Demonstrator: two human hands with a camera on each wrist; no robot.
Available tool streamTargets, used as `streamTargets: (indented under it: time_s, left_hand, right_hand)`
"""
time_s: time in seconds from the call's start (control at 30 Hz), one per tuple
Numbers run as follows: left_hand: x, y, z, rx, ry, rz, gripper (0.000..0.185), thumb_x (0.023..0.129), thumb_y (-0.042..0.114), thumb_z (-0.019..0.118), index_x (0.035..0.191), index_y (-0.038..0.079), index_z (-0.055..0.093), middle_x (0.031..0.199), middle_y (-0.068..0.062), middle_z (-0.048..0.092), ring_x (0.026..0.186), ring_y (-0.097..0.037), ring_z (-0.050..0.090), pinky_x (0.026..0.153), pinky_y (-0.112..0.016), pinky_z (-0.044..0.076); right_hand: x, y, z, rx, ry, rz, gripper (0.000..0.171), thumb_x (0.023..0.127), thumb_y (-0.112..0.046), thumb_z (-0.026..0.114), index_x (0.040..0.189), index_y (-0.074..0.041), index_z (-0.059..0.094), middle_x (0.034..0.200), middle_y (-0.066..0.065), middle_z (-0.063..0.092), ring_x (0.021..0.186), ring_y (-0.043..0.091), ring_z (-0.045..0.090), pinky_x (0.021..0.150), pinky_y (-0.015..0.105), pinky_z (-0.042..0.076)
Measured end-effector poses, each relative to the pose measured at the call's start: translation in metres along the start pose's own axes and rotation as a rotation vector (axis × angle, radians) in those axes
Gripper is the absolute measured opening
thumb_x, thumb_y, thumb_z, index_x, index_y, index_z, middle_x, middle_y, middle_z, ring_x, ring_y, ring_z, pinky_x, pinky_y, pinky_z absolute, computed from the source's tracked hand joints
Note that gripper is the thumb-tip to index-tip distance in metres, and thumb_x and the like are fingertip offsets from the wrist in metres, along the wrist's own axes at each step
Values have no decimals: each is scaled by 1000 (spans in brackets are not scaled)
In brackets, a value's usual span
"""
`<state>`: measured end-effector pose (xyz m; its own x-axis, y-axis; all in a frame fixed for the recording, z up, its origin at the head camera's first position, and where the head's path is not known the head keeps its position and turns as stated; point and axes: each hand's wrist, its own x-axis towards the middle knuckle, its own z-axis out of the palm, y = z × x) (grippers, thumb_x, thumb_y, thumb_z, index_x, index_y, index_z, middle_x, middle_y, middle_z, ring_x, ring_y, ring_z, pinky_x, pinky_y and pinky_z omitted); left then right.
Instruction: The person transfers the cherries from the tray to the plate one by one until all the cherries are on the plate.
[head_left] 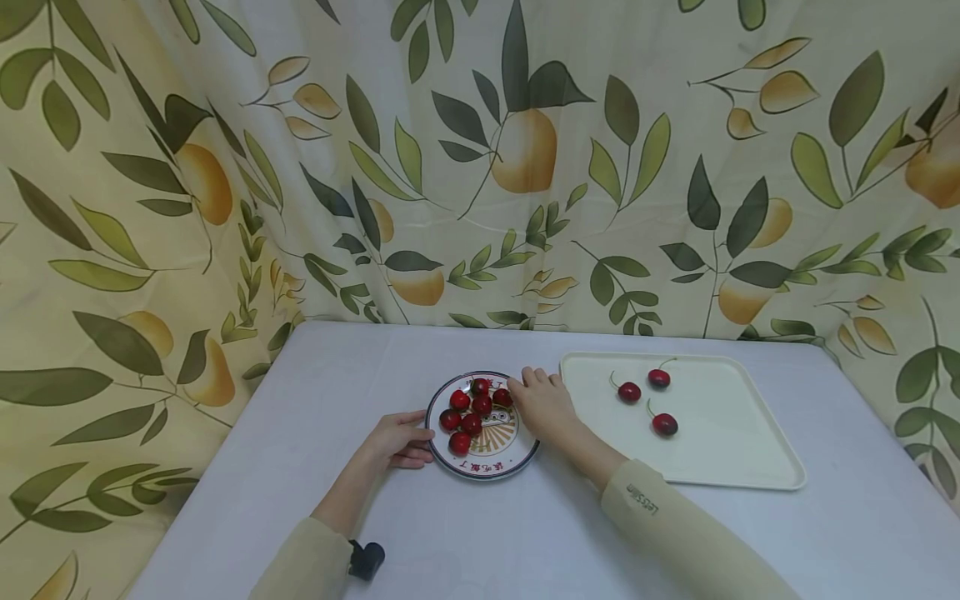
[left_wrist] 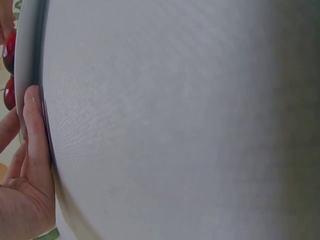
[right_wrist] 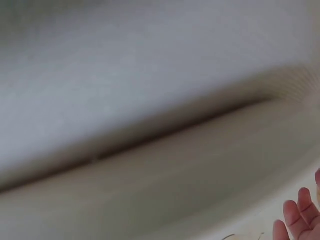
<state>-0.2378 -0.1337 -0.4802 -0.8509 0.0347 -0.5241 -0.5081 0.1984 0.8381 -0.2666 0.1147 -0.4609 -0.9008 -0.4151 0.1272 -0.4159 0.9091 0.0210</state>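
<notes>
A round patterned plate (head_left: 517, 454) near the table's middle holds several red cherries (head_left: 471, 423). My left hand (head_left: 423, 437) rests against the plate's left rim. In the left wrist view one straight finger (left_wrist: 35, 130) lies along that rim (left_wrist: 25, 60), with two cherries (left_wrist: 9, 50) just beyond it. My right hand (head_left: 525, 385) lies palm down over the plate's right rim. Its fingers are relaxed and hold nothing, and one cherry (head_left: 502, 397) sits beside them. The right wrist view shows only fingertips (right_wrist: 300, 212) at the lower right.
A cream tray (head_left: 750, 454) stands right of the plate with three stemmed cherries (head_left: 664, 424) on it; a blurred part of the tray (right_wrist: 175, 175) fills the right wrist view. A white cloth (head_left: 337, 375) covers the table. A leaf-printed curtain (head_left: 480, 167) hangs close behind and at the left.
</notes>
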Motion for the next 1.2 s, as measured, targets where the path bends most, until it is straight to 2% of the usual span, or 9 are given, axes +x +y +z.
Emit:
streamTargets:
  time_s: [0.3, 0.57, 0.77, 0.93, 1.2]
  left_hand:
    - [-1, 1, 1, 11, 4, -12, 54, 85, 9, 63, 135, 6, 44, 70, -8, 66, 57, -18, 66, 56, -31, 57]
    - [-2, 2, 2, 28, 7, -11, 53, 85, 10, 63, 135, 7, 45, 71, -8, 67, 58, -18, 66, 57, -32, 57]
    - [-3, 2, 3, 24, 13, -19, 53, 85, 9, 63, 135, 7, 45, 71, -9, 67, 57, -18, 66, 57, -32, 57]
    - [-2, 2, 2, 19, 13, -14, 53, 85, 9, 63, 135, 7, 45, 71, -9, 67, 57, -18, 65, 57, -32, 57]
    - [1, 0, 2, 14, 14, -12, 53, 85, 8, 63, 135, 7, 45, 70, -8, 67, 56, -18, 65, 56, -32, 56]
  right_hand:
    - [-4, 3, -5, 1, 5, 24, 24, 92, -22, 55, 113, -13, 56, 96, 9, 52, 94, 25, 50, 79, 39, 44]
    - [-14, 18, -15, 7, 121, 5, 13, 92, -19, 54, 103, -12, 55, 88, 7, 49, 86, 26, 49, 73, 40, 45]
    - [-22, 40, -18, 39, 171, 32, 11, 90, -17, 57, 100, -13, 54, 87, 8, 48, 84, 28, 48, 71, 42, 43]
    - [-29, 63, -21, 68, 168, 84, 15, 89, -15, 58, 103, -11, 55, 89, 10, 49, 85, 29, 47, 69, 43, 42]
    - [-43, 105, -23, 51, 167, 148, 22, 89, -12, 57, 110, -8, 54, 89, 14, 48, 82, 33, 46, 66, 45, 41]
